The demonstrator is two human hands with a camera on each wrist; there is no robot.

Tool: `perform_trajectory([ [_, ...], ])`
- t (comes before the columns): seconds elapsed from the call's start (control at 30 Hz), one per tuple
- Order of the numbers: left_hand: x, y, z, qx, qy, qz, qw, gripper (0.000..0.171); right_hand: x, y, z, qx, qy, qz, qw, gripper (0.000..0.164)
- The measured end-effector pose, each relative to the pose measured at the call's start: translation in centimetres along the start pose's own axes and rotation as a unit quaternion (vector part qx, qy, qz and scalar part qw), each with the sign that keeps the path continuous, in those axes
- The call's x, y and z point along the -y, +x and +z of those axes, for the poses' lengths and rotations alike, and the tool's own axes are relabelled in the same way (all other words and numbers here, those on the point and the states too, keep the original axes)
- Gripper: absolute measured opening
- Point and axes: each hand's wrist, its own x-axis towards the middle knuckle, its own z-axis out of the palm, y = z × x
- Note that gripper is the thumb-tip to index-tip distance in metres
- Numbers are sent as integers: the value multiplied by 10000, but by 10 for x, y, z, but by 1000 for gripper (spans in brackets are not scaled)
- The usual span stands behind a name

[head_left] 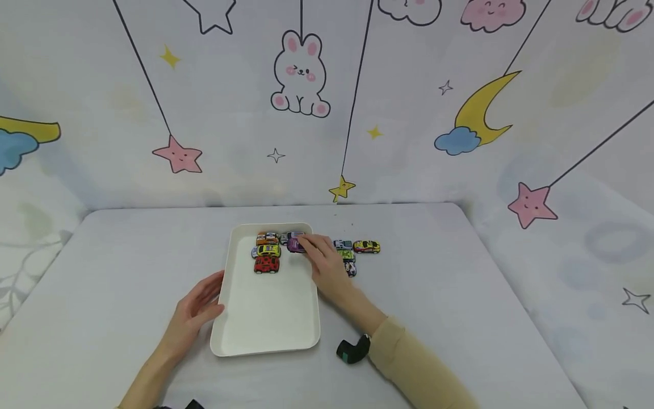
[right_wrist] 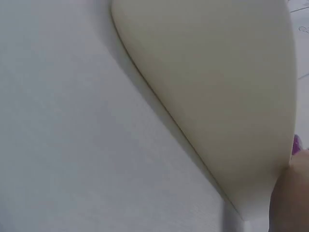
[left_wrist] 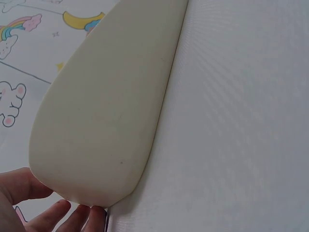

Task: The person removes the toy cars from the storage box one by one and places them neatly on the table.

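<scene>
A white rectangular tray (head_left: 268, 318) lies on the table. Inside it, near the far end, several toy cars stand close together, among them a red one (head_left: 267, 264), a yellow one (head_left: 268, 250) and an orange one (head_left: 268, 238). My right hand (head_left: 329, 267) reaches over the tray's right rim and pinches a purple toy car (head_left: 294, 245), right beside a pale car (head_left: 292, 235) at the far wall. At the left side, my left hand (head_left: 194, 312) touches the tray's outer wall with thumb and relaxed fingers. The left wrist view shows those fingers (left_wrist: 50, 215) against the wall.
Right of the tray, partly behind my right hand, stand more toy cars: a yellow one (head_left: 367, 246), a bluish one (head_left: 343, 245), a green one (head_left: 346, 256) and a black-and-white one (head_left: 349, 268). A white table (head_left: 429, 318) meets a patterned backdrop (head_left: 230, 113) behind.
</scene>
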Motion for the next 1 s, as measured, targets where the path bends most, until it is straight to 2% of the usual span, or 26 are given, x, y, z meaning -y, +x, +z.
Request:
perform_trajectory([
  [0.1, 0, 0, 0, -13, -10, 4, 10000, 57, 1, -6, 0, -423, 174, 12, 9990, 36],
  [0.4, 0, -1, 0, 8, -14, 2, 10000, 57, -5, -20, -12, -750, 281, 184, 9966, 37],
  [0.6, 0, 0, 0, -33, 96, 10, 9999, 57, -12, -29, -26, -805, 356, 207, 9959, 36],
  [1.0, -2, 0, 1, -66, 228, -131, 9996, 57, -26, -46, -42, -718, 479, 696, 9938, 41],
])
